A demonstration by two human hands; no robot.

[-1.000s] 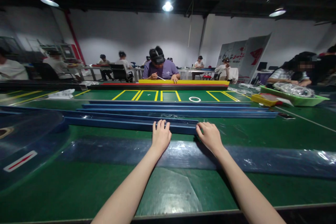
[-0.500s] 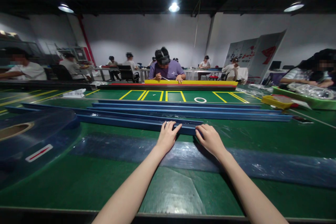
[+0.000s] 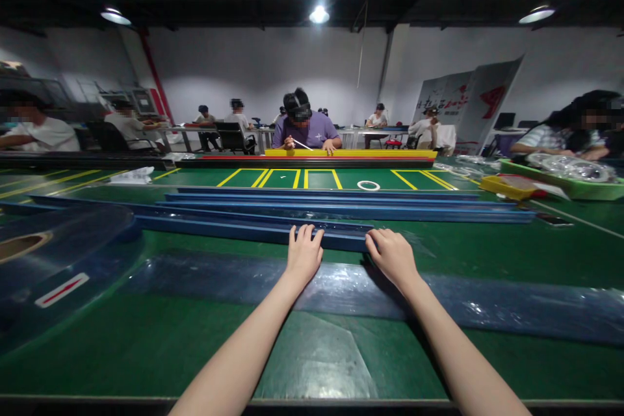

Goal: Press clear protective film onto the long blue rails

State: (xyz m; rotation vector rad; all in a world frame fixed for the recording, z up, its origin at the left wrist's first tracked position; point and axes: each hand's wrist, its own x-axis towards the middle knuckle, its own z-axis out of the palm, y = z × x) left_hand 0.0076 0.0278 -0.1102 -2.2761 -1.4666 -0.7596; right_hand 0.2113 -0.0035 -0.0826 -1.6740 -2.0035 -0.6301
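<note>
Ahead, fingers [image 3: 308, 238] on blue channel [image 3: 234, 230], green tray [image 3: 582, 190] holding clear bundles [image 3: 575, 168]

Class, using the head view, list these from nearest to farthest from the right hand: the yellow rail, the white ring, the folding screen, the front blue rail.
From the right hand:
1. Front blue rail: at its fingertips, running left.
2. White ring: ahead, slightly left.
3. Yellow rail: farther ahead, before the person in purple.
4. Folding screen: background, right.

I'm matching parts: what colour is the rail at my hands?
The rail is blue; it shows best in the head view.
</note>
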